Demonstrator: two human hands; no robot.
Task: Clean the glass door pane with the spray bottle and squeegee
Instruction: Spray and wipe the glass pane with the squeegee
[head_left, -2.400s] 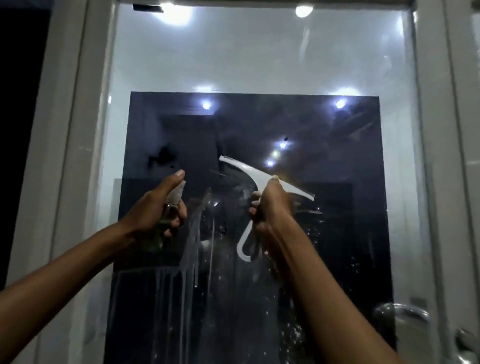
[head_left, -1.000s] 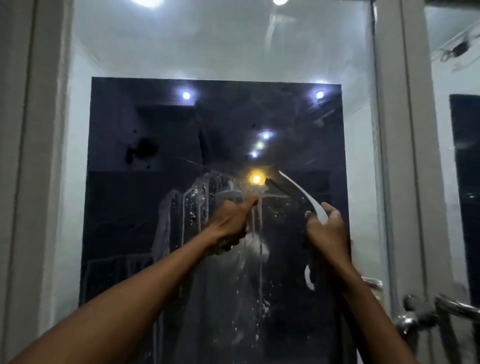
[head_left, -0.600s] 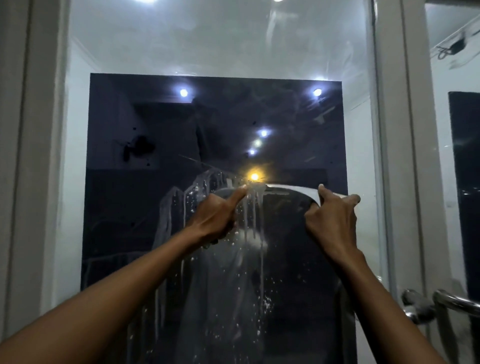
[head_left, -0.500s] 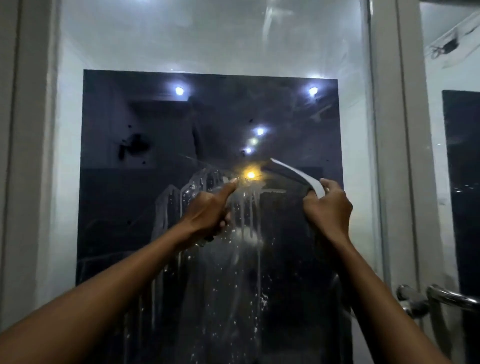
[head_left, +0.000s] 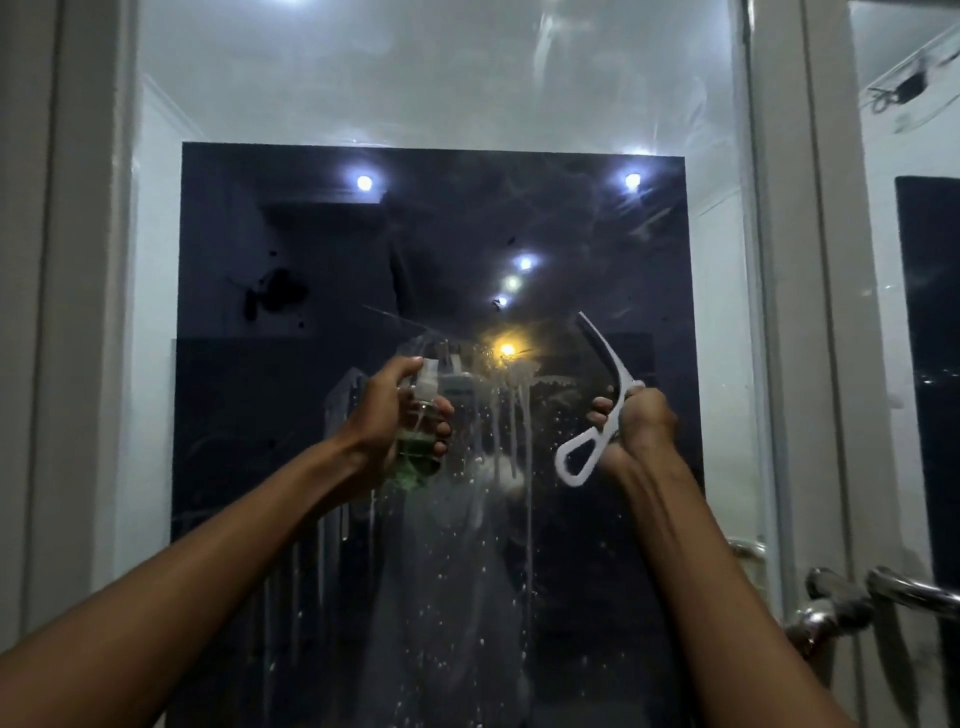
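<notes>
Head view: the person is facing one tall glass door pane set in a pale door frame. The pane is showing a dark rectangular reflection with several small ceiling lights and one yellow light in it.

The left hand is holding one small clear plastic spray bottle with green liquid upright, just in front of the wet part of the pane. The left fingers are wrapping round the bottle body, clamped on it, and the forefinger is lying on top of the white spray head. The green liquid is sitting in the lower part of the bottle, below the fingers.

The right hand is gripping one white plastic squeegee with a looped handle. The right fingers are curling round the handle shaft, clamped on it. The loop end is projecting below and to the left of the hand; the blade is rising above the hand and tilting up to the left. Whether the blade is touching the glass cannot be told.

White foam streaks and droplets are running down the pane between the two hands and below them.

One chrome door handle is projecting at the lower right, well apart from both hands.
</notes>
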